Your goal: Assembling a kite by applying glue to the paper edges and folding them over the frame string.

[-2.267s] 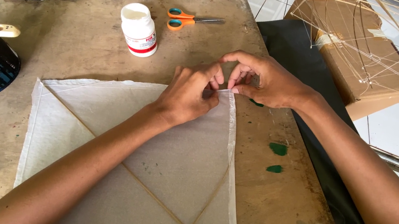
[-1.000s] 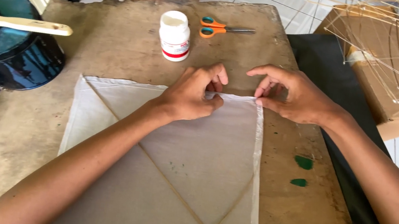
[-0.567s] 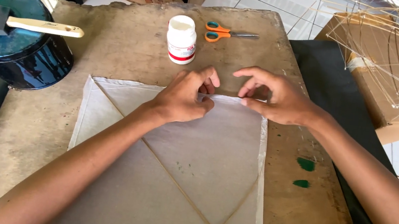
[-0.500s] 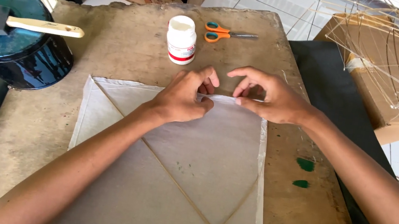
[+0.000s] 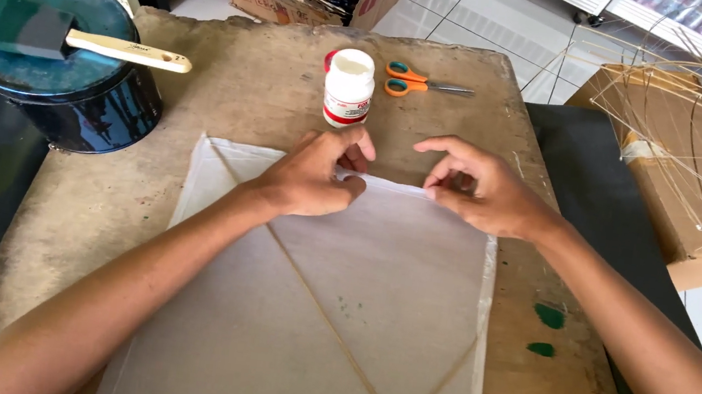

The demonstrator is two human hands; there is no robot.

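Paper [image 5: 375,290] edge seemingly pinched by both hands, near white glue bottle [image 5: 348,88].

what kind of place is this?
Probably a small kite-making workshop, maybe in a shop. Both hands, left hand and right hand, press thin paper over a stick frame; bare stick frames rest on a box, glue bottle nearby.

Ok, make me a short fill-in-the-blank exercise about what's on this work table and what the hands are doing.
1. Both hands, left hand and right hand, press the top edge of the ____ paper sheet.
2. The scissors have ____ handles.
3. The foam brush rests on top of the dark ____.
4. The white glue bottle stands ____.

Missing words: white; orange; tin; upright
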